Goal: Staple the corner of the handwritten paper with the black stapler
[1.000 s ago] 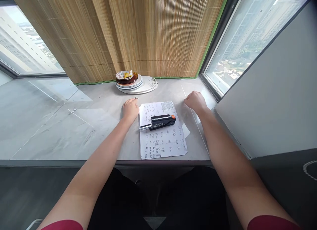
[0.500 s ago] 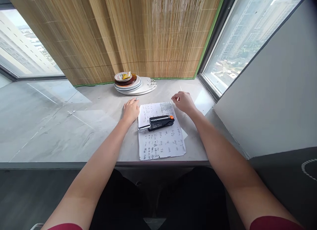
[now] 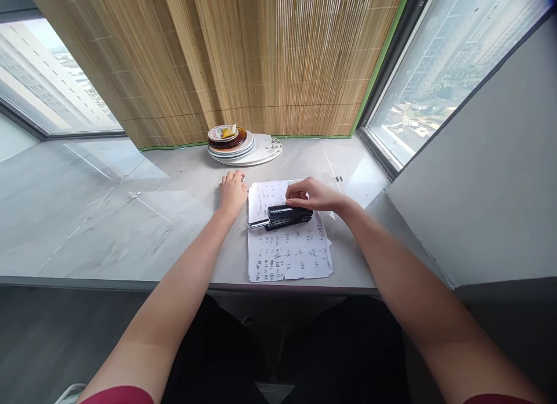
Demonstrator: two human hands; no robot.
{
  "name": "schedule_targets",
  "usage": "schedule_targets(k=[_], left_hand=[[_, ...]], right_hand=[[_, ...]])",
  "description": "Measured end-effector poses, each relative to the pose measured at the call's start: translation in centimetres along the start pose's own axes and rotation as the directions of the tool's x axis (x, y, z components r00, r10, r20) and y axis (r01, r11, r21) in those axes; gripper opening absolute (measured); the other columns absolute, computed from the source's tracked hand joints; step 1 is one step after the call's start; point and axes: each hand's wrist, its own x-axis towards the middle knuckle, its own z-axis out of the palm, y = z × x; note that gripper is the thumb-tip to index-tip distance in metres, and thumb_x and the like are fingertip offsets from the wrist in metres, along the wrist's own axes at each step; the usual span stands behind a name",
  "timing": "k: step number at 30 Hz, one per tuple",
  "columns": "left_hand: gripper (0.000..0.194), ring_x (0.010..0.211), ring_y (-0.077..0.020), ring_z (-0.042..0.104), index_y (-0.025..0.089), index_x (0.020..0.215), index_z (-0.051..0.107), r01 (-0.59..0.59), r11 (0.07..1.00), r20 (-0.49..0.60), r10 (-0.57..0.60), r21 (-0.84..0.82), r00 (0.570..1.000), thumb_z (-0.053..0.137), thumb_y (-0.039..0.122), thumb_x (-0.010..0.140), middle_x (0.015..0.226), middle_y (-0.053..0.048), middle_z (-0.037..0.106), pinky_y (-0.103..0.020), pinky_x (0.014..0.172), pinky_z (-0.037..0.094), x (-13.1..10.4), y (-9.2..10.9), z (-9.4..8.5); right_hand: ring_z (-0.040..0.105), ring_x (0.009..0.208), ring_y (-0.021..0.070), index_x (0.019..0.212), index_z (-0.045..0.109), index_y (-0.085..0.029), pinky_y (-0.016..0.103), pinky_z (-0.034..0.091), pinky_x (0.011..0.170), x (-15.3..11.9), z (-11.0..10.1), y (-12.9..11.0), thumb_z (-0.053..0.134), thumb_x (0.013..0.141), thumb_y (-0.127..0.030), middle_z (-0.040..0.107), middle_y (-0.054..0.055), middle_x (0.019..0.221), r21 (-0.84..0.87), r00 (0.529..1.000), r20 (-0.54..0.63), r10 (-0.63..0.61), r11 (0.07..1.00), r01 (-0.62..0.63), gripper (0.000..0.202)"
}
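A black stapler (image 3: 289,217) lies across a handwritten sheet of paper (image 3: 289,256), with its metal tray pulled out to the left. My right hand (image 3: 311,195) is over the stapler's right end, hiding the orange part. Its fingers are bent, with a gap between them and the thumb; whether they touch the stapler is unclear. Left of the sheet's top corner, my left hand (image 3: 234,192) rests on the counter with curled fingers. A small grey piece shows between its thumb and forefinger, too small to name. Two small dark pieces (image 3: 339,179) lie right of the paper.
Behind my left hand, stacked plates (image 3: 230,151) stand on a white oval platter (image 3: 267,151). A bamboo blind (image 3: 243,61) hangs behind the grey counter (image 3: 130,235). A white wall (image 3: 470,177) and a window frame (image 3: 383,151) bound the right side.
My right hand has moved left and nearer, from beyond the paper's top right corner to over the stapler. The small dark pieces now show where it was. My left hand stays put.
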Motion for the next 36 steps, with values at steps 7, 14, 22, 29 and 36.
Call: schedule_targets(k=[7, 14, 22, 29, 36], left_hand=[[0.017, 0.127, -0.0351, 0.061, 0.026, 0.108, 0.065, 0.006, 1.0, -0.022, -0.006, -0.027, 1.0, 0.061, 0.012, 0.1, 0.129, -0.013, 0.066, -0.048, 0.105, 0.05, 0.0, 0.0, 0.0], [0.021, 0.112, -0.0309, 0.066, 0.025, 0.089, 0.056, -0.006, 0.979, -0.083, -0.011, -0.206, 0.996, 0.063, 0.006, 0.095, 0.106, -0.008, 0.072, -0.045, 0.099, 0.049, 0.2, -0.1, 0.1], [0.028, 0.084, -0.0149, 0.06, 0.024, 0.091, 0.061, -0.124, 0.129, -0.116, 0.067, -0.984, 0.991, 0.088, 0.032, 0.09, 0.087, 0.001, 0.059, -0.03, 0.084, 0.049, -2.1, 5.2, -1.8], [0.038, 0.085, -0.0137, 0.06, 0.023, 0.089, 0.063, -0.094, -0.053, -0.104, 0.253, -0.994, 0.962, 0.096, 0.041, 0.085, 0.088, 0.002, 0.059, -0.029, 0.082, 0.051, -5.1, 7.6, -2.0], [0.039, 0.069, -0.0121, 0.055, 0.025, 0.095, 0.067, -0.087, -0.089, -0.1, 0.154, -0.992, 0.983, 0.081, 0.062, 0.097, 0.079, 0.001, 0.063, -0.028, 0.068, 0.05, -4.9, 7.9, -1.3]], right_hand=[[0.045, 0.068, 0.0132, 0.093, 0.054, -0.025, 0.031, 0.035, 0.063, 0.5, 1.1, -1.1, 0.074, 0.096, -0.057, 0.056, -0.004, 0.079, -0.065, 0.98, 0.155, -0.128, 0.988, 0.14, 0.038], [0.047, 0.069, 0.0145, 0.093, 0.058, -0.024, 0.032, 0.036, 0.066, 0.6, 1.3, -0.8, 0.073, 0.096, -0.055, 0.057, -0.003, 0.077, -0.153, 0.994, 0.083, -0.075, 0.984, 0.087, 0.035], [0.064, 0.094, 0.0207, 0.127, 0.071, -0.026, 0.04, 0.058, 0.083, 1.6, 2.1, -1.9, 0.067, 0.104, -0.046, 0.07, 0.008, 0.12, -0.105, 0.811, -0.546, -0.21, 0.978, 0.183, 0.031], [0.069, 0.08, 0.0162, 0.104, 0.079, -0.027, 0.037, 0.064, 0.076, 1.4, 2.5, -4.3, 0.079, 0.101, -0.033, 0.074, 0.002, 0.099, -0.223, 0.679, -0.609, -0.409, 0.91, 0.349, 0.007], [0.071, 0.082, 0.0184, 0.095, 0.076, -0.027, 0.038, 0.065, 0.075, 1.6, 3.0, -4.4, 0.083, 0.095, -0.027, 0.072, 0.001, 0.091, -0.155, 0.599, -0.734, -0.321, 0.937, 0.313, 0.007]])
